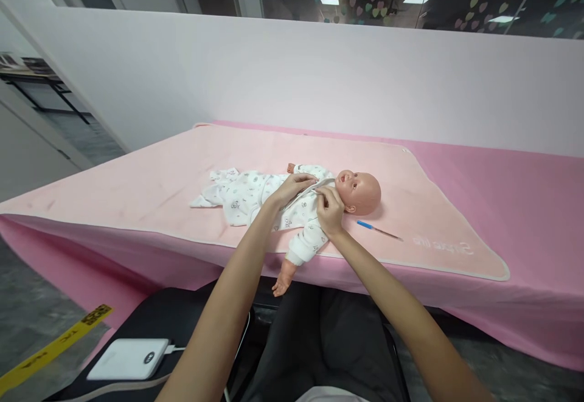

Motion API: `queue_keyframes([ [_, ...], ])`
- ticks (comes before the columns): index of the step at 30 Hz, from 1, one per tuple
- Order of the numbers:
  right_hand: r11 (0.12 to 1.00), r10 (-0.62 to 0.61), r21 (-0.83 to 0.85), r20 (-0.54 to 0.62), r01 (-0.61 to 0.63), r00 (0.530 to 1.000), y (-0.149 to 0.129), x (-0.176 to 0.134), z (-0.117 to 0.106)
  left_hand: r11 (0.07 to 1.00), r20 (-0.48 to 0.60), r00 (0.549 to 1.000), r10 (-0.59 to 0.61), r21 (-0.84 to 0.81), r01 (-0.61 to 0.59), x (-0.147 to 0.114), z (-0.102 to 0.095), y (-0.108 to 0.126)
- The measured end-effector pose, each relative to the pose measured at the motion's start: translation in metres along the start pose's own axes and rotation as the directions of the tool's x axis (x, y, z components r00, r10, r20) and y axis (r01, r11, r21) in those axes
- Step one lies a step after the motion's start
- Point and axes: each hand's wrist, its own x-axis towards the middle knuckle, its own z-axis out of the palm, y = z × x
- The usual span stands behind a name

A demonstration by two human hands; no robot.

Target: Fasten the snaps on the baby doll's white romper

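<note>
A baby doll (358, 192) lies on its back, its head to the right. It wears a white printed baby shirt (298, 213) and matching trousers (249, 192). My left hand (295, 188) rests over the chest, fingers together at the shirt's trimmed front edge; its grip is partly hidden. Close to the doll's chin, my right hand (330, 208) is closed in a pinch on the shirt's neckline. One doll arm (285, 277) hangs past the table's near edge. A thin stick with a blue handle (365, 224) lies right of my right hand.
A pale pink mat (159, 177) covers much of the table, over a darker pink cloth (511, 207). Behind rises a white wall (292, 73). At lower left, a white power bank (128, 359) with a cable sits on a black chair (168, 311).
</note>
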Motion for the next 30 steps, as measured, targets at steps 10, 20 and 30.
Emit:
queue_keyframes([
  [10, 0.995, 0.101, 0.013, -0.048, -0.101, 0.994, -0.001, 0.002, -0.001, 0.997, 0.117, 0.993, -0.036, 0.078, 0.027, 0.0, 0.013, 0.009],
  [20, 0.993, 0.104, 0.058, -0.054, -0.1, 0.993, 0.001, 0.003, -0.001, 1.0, 0.016, 1.0, -0.002, 0.012, 0.002, 0.005, 0.007, -0.005],
  [30, 0.996, 0.082, 0.024, 0.03, -0.083, 0.996, -0.002, 0.004, -0.004, 0.996, 0.036, 0.999, 0.028, 0.083, -0.031, 0.003, 0.012, -0.004],
])
